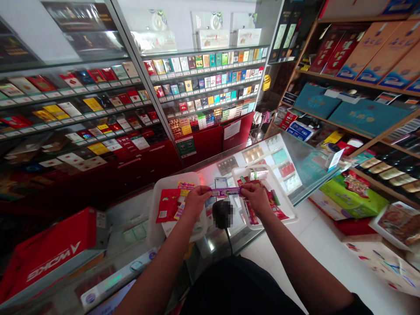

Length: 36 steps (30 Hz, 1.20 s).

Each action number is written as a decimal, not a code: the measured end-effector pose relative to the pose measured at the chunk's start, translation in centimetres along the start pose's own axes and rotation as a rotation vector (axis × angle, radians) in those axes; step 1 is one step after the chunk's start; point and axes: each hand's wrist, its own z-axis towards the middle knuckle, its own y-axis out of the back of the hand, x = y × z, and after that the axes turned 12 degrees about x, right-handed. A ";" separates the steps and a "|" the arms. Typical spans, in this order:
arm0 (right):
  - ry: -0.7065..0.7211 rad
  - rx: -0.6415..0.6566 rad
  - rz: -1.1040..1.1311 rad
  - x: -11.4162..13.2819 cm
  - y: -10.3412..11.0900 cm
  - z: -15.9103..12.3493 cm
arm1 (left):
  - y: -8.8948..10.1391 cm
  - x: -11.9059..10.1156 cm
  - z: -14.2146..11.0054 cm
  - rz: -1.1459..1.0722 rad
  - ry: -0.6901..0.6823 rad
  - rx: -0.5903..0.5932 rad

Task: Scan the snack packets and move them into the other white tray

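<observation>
A thin purple stick pack is held level between both hands above the glass counter. My left hand pinches its left end and my right hand pinches its right end. Under my left hand lies a white tray with a red packet and small colourful packs. Beneath my right hand sits a second white tray with red packets and a small box. A black scanner stands between the trays, just below the stick pack.
Shelves of cigarette packs fill the wall behind the counter. Wooden shelves with boxed goods stand on the right. A red box rests on the counter at the left. A green carton and other goods lie on the floor at the right.
</observation>
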 end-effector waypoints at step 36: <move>0.130 -0.067 -0.771 -0.5 0.3 2.0 | 2.2 1.1 2.6 1.005 -0.085 0.120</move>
